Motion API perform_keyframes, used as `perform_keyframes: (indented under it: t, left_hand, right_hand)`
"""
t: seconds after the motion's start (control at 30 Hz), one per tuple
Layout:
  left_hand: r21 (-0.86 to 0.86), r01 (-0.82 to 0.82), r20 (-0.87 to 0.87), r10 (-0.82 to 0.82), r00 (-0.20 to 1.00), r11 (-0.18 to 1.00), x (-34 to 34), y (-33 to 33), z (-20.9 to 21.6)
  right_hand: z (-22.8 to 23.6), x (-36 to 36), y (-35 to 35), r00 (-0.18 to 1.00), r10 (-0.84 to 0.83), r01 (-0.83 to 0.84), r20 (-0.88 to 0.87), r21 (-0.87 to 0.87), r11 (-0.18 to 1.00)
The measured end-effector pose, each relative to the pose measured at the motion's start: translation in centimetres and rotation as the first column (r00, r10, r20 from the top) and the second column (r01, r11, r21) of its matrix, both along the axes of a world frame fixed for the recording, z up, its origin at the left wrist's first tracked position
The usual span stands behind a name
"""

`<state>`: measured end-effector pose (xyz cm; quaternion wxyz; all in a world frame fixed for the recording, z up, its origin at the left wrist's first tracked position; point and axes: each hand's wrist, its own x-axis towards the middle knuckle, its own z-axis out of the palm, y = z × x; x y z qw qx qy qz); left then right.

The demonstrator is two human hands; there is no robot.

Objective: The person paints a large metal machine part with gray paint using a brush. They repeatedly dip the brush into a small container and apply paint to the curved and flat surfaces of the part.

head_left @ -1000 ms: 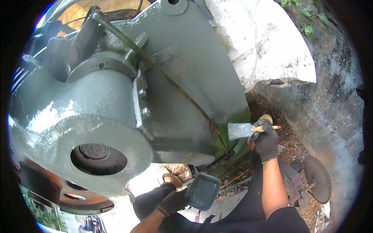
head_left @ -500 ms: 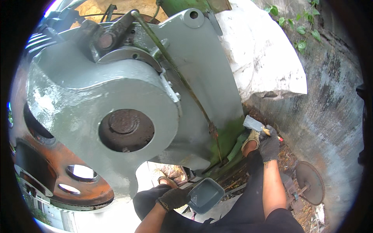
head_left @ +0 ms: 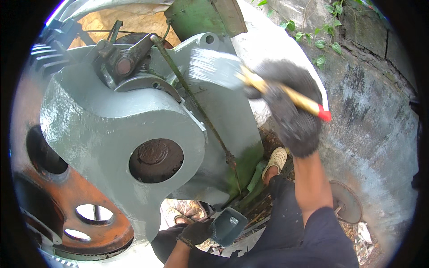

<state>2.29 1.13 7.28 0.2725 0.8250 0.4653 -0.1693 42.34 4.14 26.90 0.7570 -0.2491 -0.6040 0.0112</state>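
My right hand (head_left: 292, 105), in a dark work glove, is closed round the wooden handle of a flat paintbrush (head_left: 254, 80) with a red handle end. The bristles look coated in grey paint and are blurred; the brush is raised in front of the upper right of a large grey-painted machine part (head_left: 107, 116). Low in the middle, my gloved left hand (head_left: 199, 232) grips the edge of a grey plastic paint tub (head_left: 229, 227). Grey paint shows inside the tub. The machine part has wet, shiny patches and a round recess (head_left: 156, 160) with a dark, unpainted bottom.
A thin greenish rod (head_left: 201, 107) slants across the machine. An orange-brown wheel (head_left: 89, 196) with holes stands at lower left. White sheeting (head_left: 272, 35) hangs behind, beside a stained concrete wall (head_left: 366, 111). A round metal disc (head_left: 346, 203) lies near my right leg.
My right hand has lifted the brush from low beside my foot up in front of the machine's upper right side. My left hand still holds the tub; the view has shifted slightly.
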Motion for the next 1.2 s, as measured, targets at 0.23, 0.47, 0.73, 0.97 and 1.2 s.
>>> perform_keyframes:
  t: [0.23, 0.47, 0.73, 0.97, 1.2]
  left_hand:
    - [-0.051, 0.117, 0.009, -0.116, 0.993, 0.992, -2.8, 1.7, -5.7]
    - [0.176, 0.484, -0.038, -0.485, 0.874, 0.857, -4.7, 2.5, -8.9]
    - [0.182, 0.533, -0.187, -0.503, 0.844, 0.827, -1.4, 1.7, -3.6]
    - [-0.033, 0.188, 0.150, -0.181, 0.972, 0.982, -2.9, 1.8, -5.2]
    - [0.266, 0.410, -0.030, -0.418, 0.908, 0.873, -5.8, 2.5, -8.9]
  right_hand:
    - [8.1, -3.4, 8.4, 0.957, 0.027, -0.028, 0.290, -0.001, 1.000]
    - [8.2, -4.5, 12.9, 0.753, -0.265, 0.325, 0.602, 0.010, 0.946]
    - [11.3, -4.8, 12.1, 0.847, -0.199, 0.254, 0.493, -0.046, 0.966]
    - [12.8, -4.4, 12.2, 0.939, -0.038, 0.136, 0.342, -0.267, 0.954]
    - [11.4, -7.2, 16.9, 0.791, -0.292, 0.302, 0.538, 0.072, 0.951]
